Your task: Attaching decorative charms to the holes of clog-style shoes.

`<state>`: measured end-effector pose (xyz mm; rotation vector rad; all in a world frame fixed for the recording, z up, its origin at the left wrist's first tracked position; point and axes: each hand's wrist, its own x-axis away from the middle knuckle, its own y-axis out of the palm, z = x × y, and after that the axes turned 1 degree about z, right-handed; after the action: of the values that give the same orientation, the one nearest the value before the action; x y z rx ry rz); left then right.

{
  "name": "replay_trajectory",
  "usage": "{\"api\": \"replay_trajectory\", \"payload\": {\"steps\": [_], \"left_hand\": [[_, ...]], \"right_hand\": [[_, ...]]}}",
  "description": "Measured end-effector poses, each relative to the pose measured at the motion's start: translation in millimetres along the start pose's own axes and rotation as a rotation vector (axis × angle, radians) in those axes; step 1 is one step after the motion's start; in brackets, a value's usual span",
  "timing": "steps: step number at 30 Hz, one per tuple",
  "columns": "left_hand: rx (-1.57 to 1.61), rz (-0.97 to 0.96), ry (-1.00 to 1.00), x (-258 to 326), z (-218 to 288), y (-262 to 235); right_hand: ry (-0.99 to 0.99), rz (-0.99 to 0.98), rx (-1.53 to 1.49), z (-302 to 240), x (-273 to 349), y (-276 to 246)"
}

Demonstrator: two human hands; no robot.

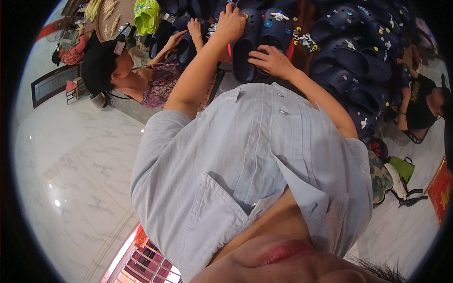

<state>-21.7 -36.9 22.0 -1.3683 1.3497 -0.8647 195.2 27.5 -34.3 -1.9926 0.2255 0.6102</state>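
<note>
A pair of navy foam clogs lies in front of me at the top of the view. My left hand (230, 24) is closed on the toe end of the left navy clog (243, 59), its fingers bent over the upper's left edge. Reaching from the other side, my right hand (273, 62) has its fingers over the same clog's right rim, near the heel opening. The right-hand navy clog (278, 32) sits just beside it and carries a white figure charm (280, 16). Small loose charms (306, 42) in yellow, white and black lie to its right.
More navy clogs (349, 61) are heaped on the right, many with charms. Lime green clogs (146, 16) stand at the far left. A person in a black cap (98, 66) works with both hands close on my left; another in a black shirt (420, 106) sits at right.
</note>
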Motion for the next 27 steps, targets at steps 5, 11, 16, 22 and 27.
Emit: {"api": "replay_trajectory", "payload": {"steps": [5, 11, 16, 22, 27], "left_hand": [[0.067, -0.044, 0.056, -2.6, -14.0, 20.9], [0.081, -0.142, 0.103, -12.3, -8.4, 12.7], [0.025, -0.039, 0.112, -12.1, -8.3, 13.7], [0.099, -0.069, -0.062, -10.9, -9.1, 15.0], [0.499, 0.048, -0.12, -5.2, -46.4, 54.6]], "right_hand": [[-0.009, -0.012, 0.006, -0.8, -4.6, 0.5], [0.004, 0.0, -0.004, 1.2, -5.5, -2.4], [-0.013, 0.005, -0.001, 3.6, -8.1, -3.1], [-0.029, -0.004, -0.045, 7.6, -8.1, -4.7], [-0.048, 0.023, -0.067, -0.8, -13.7, -16.1]]}}
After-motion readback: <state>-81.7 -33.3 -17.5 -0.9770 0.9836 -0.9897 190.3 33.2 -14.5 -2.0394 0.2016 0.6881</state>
